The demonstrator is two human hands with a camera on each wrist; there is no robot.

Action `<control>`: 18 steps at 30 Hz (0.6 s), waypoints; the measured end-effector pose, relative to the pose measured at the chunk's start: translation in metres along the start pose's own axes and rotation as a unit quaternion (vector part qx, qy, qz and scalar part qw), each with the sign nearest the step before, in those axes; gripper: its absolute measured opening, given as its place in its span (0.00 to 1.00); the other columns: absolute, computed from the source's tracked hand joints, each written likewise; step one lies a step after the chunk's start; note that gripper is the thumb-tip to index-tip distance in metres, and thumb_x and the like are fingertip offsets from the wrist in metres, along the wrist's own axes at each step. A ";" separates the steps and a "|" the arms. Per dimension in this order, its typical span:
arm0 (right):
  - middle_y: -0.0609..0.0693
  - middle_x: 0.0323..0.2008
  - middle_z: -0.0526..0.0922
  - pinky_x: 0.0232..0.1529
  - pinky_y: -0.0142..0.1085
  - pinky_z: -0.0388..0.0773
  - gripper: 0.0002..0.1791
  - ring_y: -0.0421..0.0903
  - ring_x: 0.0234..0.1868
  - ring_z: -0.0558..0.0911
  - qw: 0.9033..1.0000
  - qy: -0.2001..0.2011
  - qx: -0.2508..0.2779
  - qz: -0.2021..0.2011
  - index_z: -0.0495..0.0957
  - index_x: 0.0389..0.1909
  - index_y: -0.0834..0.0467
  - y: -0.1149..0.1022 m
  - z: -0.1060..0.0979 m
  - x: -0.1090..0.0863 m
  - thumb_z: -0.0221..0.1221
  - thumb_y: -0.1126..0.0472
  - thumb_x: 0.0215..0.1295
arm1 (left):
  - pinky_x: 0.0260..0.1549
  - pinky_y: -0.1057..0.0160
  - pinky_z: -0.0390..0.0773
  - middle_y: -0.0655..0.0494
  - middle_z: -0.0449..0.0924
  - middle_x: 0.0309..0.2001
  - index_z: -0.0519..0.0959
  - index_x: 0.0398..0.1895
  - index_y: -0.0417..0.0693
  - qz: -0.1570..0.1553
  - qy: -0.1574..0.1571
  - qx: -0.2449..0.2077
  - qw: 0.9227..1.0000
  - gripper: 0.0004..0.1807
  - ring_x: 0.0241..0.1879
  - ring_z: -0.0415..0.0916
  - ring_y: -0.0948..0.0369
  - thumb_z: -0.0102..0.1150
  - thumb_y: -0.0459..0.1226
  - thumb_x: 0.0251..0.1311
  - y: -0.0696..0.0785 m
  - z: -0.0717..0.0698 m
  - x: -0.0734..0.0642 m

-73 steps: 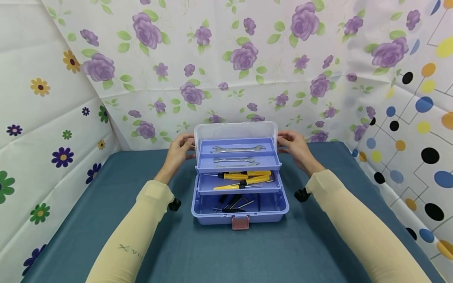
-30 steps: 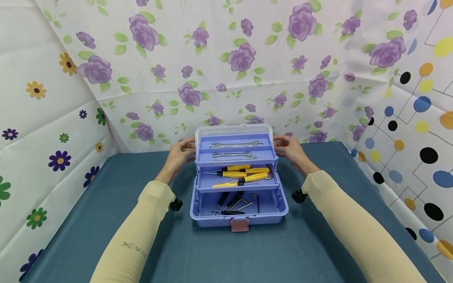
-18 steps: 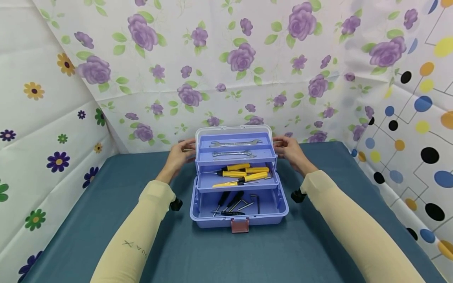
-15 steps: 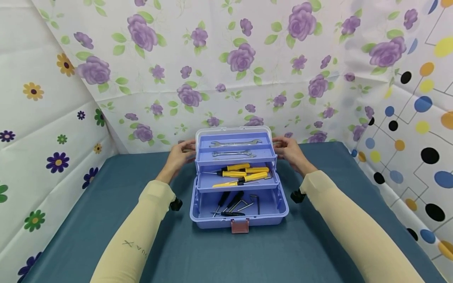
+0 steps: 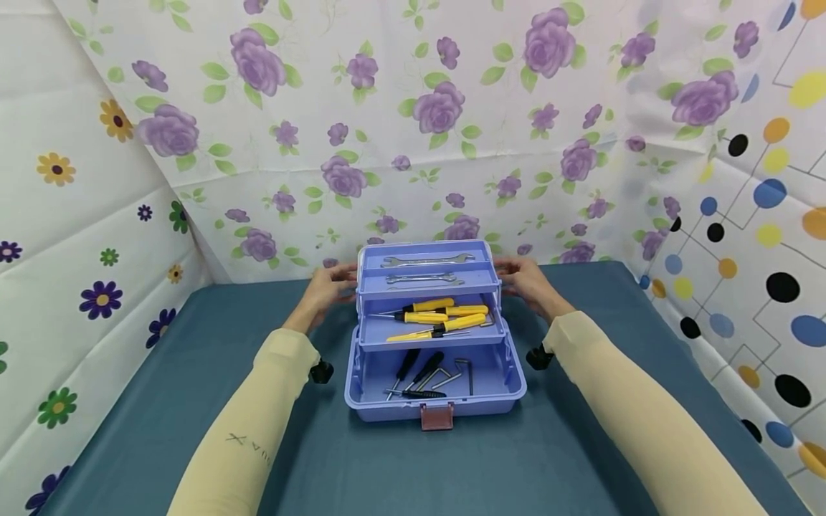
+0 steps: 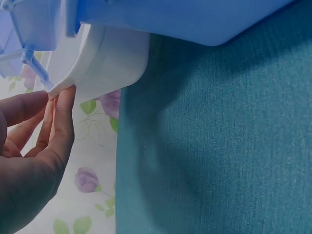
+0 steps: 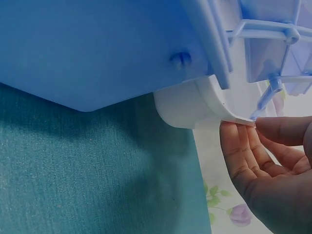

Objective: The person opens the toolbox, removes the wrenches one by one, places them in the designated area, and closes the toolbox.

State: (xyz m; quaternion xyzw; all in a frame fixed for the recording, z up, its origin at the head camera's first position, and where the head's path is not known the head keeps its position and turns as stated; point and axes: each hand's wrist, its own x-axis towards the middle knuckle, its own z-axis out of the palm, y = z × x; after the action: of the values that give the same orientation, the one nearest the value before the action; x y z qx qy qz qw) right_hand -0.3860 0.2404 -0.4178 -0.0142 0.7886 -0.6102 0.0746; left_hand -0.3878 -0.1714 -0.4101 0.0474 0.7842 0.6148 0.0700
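A blue plastic toolbox (image 5: 387, 412) stands unfolded on the table, its stepped trays raised. Its whitish lid (image 6: 119, 58) leans far back behind the trays; in the head view little more than the top rim shows. My left hand (image 5: 321, 292) pinches the lid's rim between thumb and fingertips on the left side. On the opposite side, my right hand (image 7: 268, 170) pinches the same rim. Wrenches (image 5: 429, 261) lie in the upper tray. Yellow-handled screwdrivers (image 5: 429, 317) fill the middle one. Black-handled tools (image 5: 426, 367) and hex keys (image 5: 470, 376) lie in the base.
A reddish latch (image 5: 437, 417) hangs at the box's front. The blue-green cloth (image 5: 413, 473) covers the table. Right behind the box rises a floral curtain (image 5: 400, 107), with patterned sheets on both sides.
The lid has tilted further back and down, with both hands keeping their pinch on its rim and sinking slightly. The trays have swung back a little, baring more of the base.
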 end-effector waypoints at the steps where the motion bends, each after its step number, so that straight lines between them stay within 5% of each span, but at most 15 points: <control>1: 0.64 0.60 0.74 0.66 0.60 0.75 0.24 0.54 0.55 0.78 1.000 -0.002 -0.002 0.000 0.67 0.74 0.67 0.000 0.000 0.000 0.49 0.70 0.80 | 0.52 0.59 0.86 0.42 0.76 0.57 0.70 0.74 0.38 -0.005 -0.001 0.000 1.000 0.25 0.49 0.78 0.60 0.53 0.28 0.76 0.000 0.000 0.001; 11: 0.65 0.63 0.74 0.64 0.57 0.77 0.24 0.58 0.58 0.78 1.000 0.001 -0.005 0.019 0.68 0.73 0.66 0.007 0.002 0.003 0.51 0.68 0.80 | 0.50 0.62 0.85 0.41 0.77 0.58 0.70 0.74 0.37 -0.017 -0.007 0.005 1.000 0.24 0.47 0.79 0.62 0.52 0.29 0.77 -0.008 0.003 0.006; 18: 0.66 0.63 0.73 0.63 0.54 0.79 0.25 0.57 0.57 0.77 1.000 0.001 -0.014 0.024 0.67 0.74 0.67 0.010 0.002 0.007 0.51 0.68 0.79 | 0.57 0.55 0.83 0.41 0.76 0.59 0.69 0.75 0.37 -0.012 -0.010 0.013 1.000 0.24 0.52 0.77 0.58 0.51 0.29 0.78 -0.010 0.005 0.005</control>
State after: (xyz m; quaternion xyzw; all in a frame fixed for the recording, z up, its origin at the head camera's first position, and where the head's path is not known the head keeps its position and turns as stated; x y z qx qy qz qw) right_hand -0.3923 0.2402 -0.4283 0.0038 0.7975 -0.5968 0.0883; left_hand -0.3914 -0.1686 -0.4214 0.0448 0.7920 0.6029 0.0848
